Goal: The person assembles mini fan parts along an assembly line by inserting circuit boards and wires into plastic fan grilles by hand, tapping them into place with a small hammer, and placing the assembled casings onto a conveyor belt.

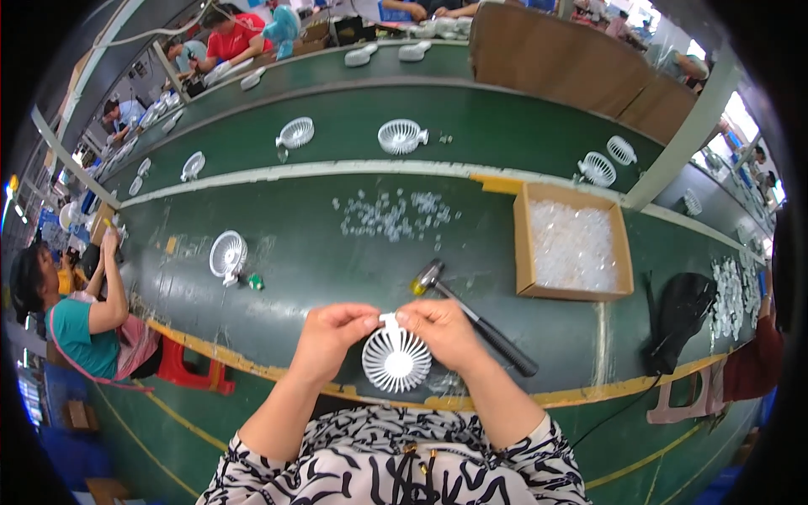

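Note:
A white round slatted fan grille [398, 360] hangs just over the near edge of the green bench, its short neck pointing away from me. My left hand [335, 330] pinches the neck from the left with thumb and fingertips. On the other side, my right hand [443, 330] grips the same neck, fingers bent. Any small part between the fingertips is too small to make out. Beyond my right hand lies a hammer [471, 316] with a black handle and a yellow-tipped head. Farther left rests another white fan grille [228, 255] beside a small green piece [256, 282].
Small clear pieces [391, 215] lie scattered mid-bench. A cardboard box [523, 244] of clear plastic parts stands right of them, with a black bag-like object [680, 324] farther right. Behind a pale rail, a green conveyor [345, 126] carries several grilles. A co-worker [93, 324] sits at left.

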The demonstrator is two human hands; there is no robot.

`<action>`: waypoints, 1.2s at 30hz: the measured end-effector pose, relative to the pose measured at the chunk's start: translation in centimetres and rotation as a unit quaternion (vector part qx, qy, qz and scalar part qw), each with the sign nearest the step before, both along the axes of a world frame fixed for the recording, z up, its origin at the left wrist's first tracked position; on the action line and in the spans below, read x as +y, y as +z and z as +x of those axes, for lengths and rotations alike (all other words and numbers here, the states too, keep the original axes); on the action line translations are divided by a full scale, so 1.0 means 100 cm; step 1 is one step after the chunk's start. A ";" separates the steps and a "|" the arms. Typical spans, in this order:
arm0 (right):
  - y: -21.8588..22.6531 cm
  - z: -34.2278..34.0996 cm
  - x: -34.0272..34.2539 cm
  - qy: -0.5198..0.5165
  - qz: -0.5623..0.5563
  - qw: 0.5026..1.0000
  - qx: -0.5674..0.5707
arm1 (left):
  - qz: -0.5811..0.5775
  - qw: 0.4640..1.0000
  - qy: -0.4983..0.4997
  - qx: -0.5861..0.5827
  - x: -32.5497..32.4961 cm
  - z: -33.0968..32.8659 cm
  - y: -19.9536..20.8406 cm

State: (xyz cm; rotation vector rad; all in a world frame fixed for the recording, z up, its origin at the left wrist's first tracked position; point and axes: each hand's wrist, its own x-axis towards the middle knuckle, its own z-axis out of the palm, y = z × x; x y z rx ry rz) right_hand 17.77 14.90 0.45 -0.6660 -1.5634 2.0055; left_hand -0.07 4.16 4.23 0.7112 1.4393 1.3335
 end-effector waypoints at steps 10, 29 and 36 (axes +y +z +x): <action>0.007 0.009 0.005 -0.001 0.070 0.997 -0.024 | 0.078 0.966 0.001 0.245 0.004 0.026 -0.002; 0.024 -0.007 0.000 -0.003 0.214 0.966 -0.144 | -0.045 0.994 -0.031 -0.091 0.009 -0.001 -0.025; 0.020 -0.035 0.012 -0.041 0.306 0.947 -0.086 | -0.048 0.994 0.015 -0.096 0.019 -0.018 -0.018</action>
